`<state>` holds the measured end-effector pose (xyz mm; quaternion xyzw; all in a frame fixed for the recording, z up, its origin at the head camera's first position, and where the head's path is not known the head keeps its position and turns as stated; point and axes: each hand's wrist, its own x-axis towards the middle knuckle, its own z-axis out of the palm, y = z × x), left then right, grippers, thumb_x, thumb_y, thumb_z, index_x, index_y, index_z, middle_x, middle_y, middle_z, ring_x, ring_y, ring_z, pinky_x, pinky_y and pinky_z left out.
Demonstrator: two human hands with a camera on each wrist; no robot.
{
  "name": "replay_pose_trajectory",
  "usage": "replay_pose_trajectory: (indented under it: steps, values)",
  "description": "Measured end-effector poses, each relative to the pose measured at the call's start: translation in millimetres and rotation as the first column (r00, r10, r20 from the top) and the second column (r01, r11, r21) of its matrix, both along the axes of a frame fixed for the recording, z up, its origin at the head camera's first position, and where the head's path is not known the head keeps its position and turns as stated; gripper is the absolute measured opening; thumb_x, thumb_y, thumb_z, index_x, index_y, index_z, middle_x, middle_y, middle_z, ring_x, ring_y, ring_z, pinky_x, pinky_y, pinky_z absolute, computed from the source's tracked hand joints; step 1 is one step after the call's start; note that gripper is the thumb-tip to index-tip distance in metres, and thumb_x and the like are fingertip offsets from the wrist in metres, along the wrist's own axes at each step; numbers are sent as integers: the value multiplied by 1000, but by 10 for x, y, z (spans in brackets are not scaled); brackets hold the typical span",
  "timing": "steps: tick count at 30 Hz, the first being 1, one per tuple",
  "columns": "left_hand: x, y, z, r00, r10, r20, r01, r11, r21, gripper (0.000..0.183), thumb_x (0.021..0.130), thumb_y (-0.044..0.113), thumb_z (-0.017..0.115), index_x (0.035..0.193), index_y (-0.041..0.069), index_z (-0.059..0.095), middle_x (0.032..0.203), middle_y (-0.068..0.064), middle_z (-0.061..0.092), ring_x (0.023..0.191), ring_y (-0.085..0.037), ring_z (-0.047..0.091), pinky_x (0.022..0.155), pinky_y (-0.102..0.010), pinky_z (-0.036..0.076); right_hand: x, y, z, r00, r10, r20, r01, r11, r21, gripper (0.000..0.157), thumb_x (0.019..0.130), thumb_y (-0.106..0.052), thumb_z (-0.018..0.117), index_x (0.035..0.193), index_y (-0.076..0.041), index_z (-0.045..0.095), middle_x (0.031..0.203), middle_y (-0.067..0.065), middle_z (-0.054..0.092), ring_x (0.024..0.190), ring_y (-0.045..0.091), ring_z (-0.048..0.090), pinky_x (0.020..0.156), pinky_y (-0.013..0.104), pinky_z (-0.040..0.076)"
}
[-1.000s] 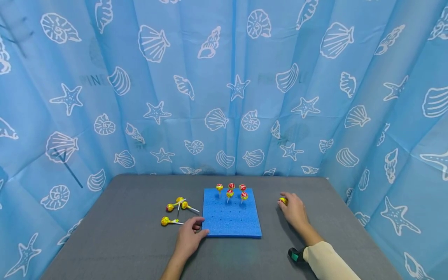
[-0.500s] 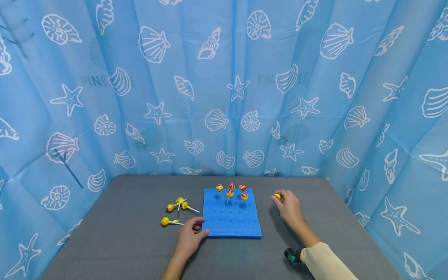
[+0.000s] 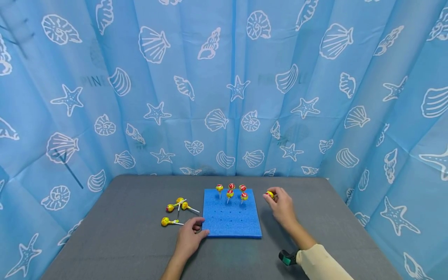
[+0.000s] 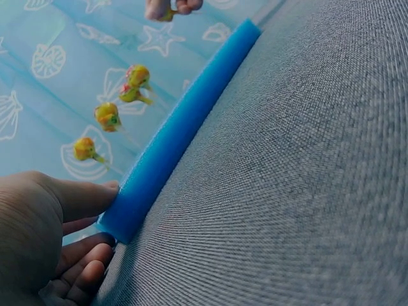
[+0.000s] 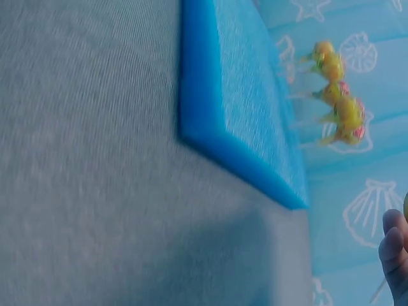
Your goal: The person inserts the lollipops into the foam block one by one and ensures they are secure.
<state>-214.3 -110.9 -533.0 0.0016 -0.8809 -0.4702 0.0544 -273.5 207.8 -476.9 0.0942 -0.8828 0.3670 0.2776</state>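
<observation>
A blue foam board (image 3: 231,227) with rows of small holes lies on the table. Several lollipops (image 3: 229,193) in yellow and red wrappers stand upright in its far part. My left hand (image 3: 188,238) holds the board at its near left corner; in the left wrist view the thumb (image 4: 95,199) lies on the board's upper edge and the curled fingers sit low beside it. Just right of the board, my right hand (image 3: 283,209) pinches a yellow-wrapped lollipop (image 3: 269,194) above the table. In the right wrist view only fingertips (image 5: 394,245) and a sliver of that candy show.
Several more lollipops (image 3: 165,221) lie loose on the grey table (image 3: 133,241) left of the board, one stick reaching close to my left hand. A blue curtain (image 3: 196,77) with white shell prints hangs behind the table and at both sides.
My right hand has moved left toward the board, carrying the lollipop. The left hand, the board and the other lollipops stay where they were.
</observation>
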Motion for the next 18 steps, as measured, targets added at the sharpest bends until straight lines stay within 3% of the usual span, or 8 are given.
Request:
replay_pose_trajectory:
  steps: [7,12,18]
  values:
    - [6,4,4,1000,-3,-3,3,1000,0,36,80,14,80,114,11,67,103,-2,63,90,-17,56,78,-39,50,39,-106,27,1000,30,7,-29,994,-104,23,85,-10,76,100,-2,60,82,5,57,58,13,53,48,24,44]
    - [9,2,12,1000,0,-1,0,1000,6,36,80,14,80,114,11,67,103,-2,63,90,-17,56,79,-40,50,56,-187,28,999,31,-34,-35,988,-147,20,85,-11,76,97,-3,62,73,2,58,54,13,51,45,25,41]
    - [23,9,26,1000,7,-3,-7,1000,7,36,80,13,80,114,11,67,103,-2,63,90,-18,56,79,-39,50,64,-280,-21,999,24,-32,-29,980,-199,20,86,-14,76,97,-3,63,75,2,57,63,16,51,51,23,42]
